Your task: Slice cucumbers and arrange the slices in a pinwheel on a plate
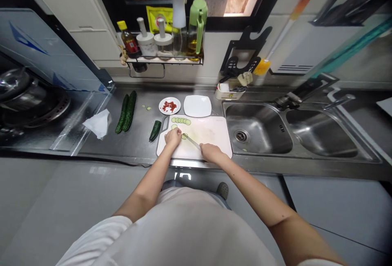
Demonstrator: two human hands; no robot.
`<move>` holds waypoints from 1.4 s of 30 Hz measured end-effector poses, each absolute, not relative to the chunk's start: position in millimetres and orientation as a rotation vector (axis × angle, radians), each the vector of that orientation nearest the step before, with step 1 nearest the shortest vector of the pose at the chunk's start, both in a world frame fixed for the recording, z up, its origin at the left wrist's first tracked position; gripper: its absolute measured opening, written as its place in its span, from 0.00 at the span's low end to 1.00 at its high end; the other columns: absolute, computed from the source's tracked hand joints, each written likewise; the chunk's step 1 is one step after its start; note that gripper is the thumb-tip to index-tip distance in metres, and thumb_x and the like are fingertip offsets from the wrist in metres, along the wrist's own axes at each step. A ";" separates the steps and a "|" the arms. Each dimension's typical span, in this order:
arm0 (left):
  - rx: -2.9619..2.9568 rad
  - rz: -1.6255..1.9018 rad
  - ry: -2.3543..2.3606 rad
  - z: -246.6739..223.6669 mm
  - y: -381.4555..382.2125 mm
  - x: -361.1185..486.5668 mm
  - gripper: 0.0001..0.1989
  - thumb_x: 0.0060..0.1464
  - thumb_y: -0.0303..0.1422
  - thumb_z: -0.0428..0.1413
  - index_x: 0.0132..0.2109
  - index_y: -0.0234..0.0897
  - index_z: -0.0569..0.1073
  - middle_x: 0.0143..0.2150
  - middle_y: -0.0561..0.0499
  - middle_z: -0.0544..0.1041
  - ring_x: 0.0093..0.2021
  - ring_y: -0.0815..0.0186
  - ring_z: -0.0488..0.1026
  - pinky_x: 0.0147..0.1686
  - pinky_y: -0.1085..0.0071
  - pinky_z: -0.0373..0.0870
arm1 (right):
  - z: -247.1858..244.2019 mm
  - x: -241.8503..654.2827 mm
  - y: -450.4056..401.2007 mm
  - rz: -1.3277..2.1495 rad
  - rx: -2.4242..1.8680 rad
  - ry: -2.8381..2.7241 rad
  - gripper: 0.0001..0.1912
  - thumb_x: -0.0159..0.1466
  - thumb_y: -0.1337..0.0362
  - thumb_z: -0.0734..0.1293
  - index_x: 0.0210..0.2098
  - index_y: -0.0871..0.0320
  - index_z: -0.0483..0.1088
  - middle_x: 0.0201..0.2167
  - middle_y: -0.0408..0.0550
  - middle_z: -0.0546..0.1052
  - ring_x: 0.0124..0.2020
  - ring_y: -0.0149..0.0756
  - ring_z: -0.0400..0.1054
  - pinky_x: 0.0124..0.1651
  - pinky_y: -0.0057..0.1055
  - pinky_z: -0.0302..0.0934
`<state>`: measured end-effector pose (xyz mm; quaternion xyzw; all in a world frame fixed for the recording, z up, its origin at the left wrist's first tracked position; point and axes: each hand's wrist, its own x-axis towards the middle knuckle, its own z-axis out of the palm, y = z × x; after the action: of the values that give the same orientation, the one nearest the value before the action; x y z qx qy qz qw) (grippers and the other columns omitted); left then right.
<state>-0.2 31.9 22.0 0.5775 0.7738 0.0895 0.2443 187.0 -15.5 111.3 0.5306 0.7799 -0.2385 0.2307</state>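
A white cutting board [211,131] lies on the steel counter in front of me. My right hand [210,152] grips a knife [192,141], its blade pointing left across the board. By the blade's tip lies a round cucumber slice [184,136]. My left hand [173,137] is just left of the tip, fingers bent together; whatever they may hold is too small to make out. Another pale slice [174,127] shows right above this hand. Along the board's upper left, several cucumber slices [181,120] overlap in a row. A cut piece of cucumber [155,130] rests left of the board.
Behind the board stand a white plate [197,106] and a small dish of chopped red pieces [164,111]. Two whole cucumbers [126,111] and a crumpled white cloth or paper [98,123] lie left. A double sink [260,129] is right; a bottle rack [165,60] hangs above.
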 end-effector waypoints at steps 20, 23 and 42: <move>1.550 0.250 2.105 23.9 32.6 -0.1 0.07 0.55 0.34 0.53 0.42 0.46 0.73 0.44 0.52 0.79 0.49 0.61 0.72 0.46 0.66 0.62 | 103.2 191.3 -20.6 -0.662 1.492 2.145 0.17 0.65 0.71 0.56 0.51 0.62 0.67 0.44 0.62 0.76 0.47 0.44 0.71 0.41 0.33 0.62; 1.552 0.252 2.108 23.9 32.5 0.2 0.08 0.55 0.34 0.53 0.41 0.46 0.73 0.43 0.53 0.79 0.48 0.61 0.73 0.46 0.66 0.62 | 101.3 197.3 -25.9 -0.667 1.494 2.155 0.16 0.65 0.70 0.57 0.51 0.63 0.67 0.44 0.62 0.76 0.47 0.45 0.71 0.41 0.33 0.62; 1.806 0.308 2.076 15.0 16.2 7.7 0.11 0.57 0.36 0.52 0.46 0.42 0.72 0.48 0.45 0.74 0.51 0.56 0.68 0.50 0.63 0.62 | 66.5 235.9 -53.7 -0.800 1.994 2.112 0.14 0.70 0.60 0.53 0.44 0.58 0.65 0.39 0.52 0.77 0.40 0.37 0.70 0.35 0.26 0.50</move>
<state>7.7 16.2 15.0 0.6410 0.7368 0.1093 0.1852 235.9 -53.7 66.5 0.6606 0.6995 -0.2649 0.0644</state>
